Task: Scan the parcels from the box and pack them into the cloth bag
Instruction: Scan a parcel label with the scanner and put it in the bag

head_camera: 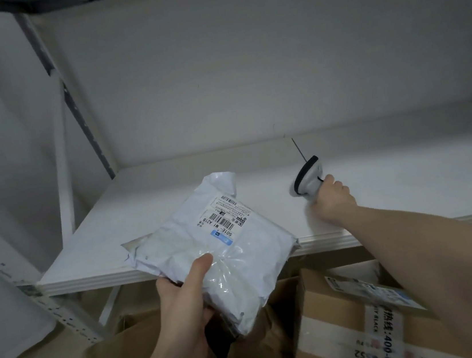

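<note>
My left hand (pixel 185 302) grips the white parcel (pixel 217 250) from below, thumb on top and fingers curled underneath, holding it over the shelf (pixel 380 190) edge, while to its right my right hand (pixel 332 199) clamps round the scanner (pixel 308 178) resting on the shelf.

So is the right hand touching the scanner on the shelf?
Touching: the head view shows the right hand with fingers wrapped round the scanner handle.

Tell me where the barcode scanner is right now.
The scanner is on the white shelf, right of centre, gripped by the right hand, beyond and right of the white parcel.
</note>
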